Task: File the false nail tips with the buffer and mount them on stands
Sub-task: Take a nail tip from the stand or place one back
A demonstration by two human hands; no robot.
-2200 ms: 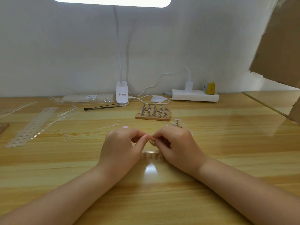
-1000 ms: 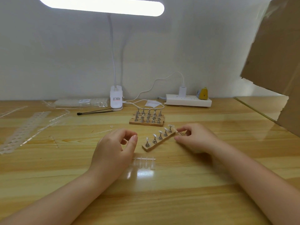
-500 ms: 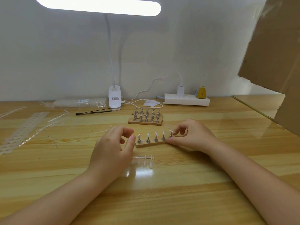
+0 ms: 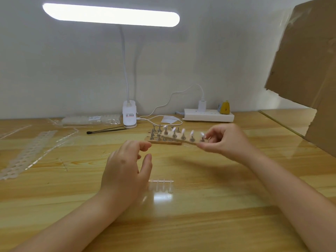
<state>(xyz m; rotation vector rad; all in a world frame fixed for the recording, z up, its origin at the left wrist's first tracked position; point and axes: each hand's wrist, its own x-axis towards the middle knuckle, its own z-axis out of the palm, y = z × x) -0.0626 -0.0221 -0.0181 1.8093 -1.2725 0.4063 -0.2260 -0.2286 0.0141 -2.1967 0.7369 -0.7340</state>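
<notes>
My right hand (image 4: 227, 140) pinches the right end of a narrow wooden stand strip (image 4: 180, 139) and holds it up off the table. Several metal stands on it carry white nail tips. Behind the raised strip lies a wooden base (image 4: 164, 141) with bare metal stands. My left hand (image 4: 127, 168) hovers over the table with fingers loosely curled and holds nothing. A clear sprue of false nail tips (image 4: 161, 185) lies on the table just right of my left hand. No buffer can be made out.
A white clip lamp (image 4: 129, 115) stands at the back, its cable running to a power strip (image 4: 208, 117). A black stick tool (image 4: 105, 131), a clear packet (image 4: 91, 120) and empty tip strips (image 4: 27, 155) lie at the left. Cardboard (image 4: 309, 70) looms at the right.
My right hand has lifted the strip of mounted tips off the table and carried it back over the wooden base. My left hand has opened and stayed in place.
</notes>
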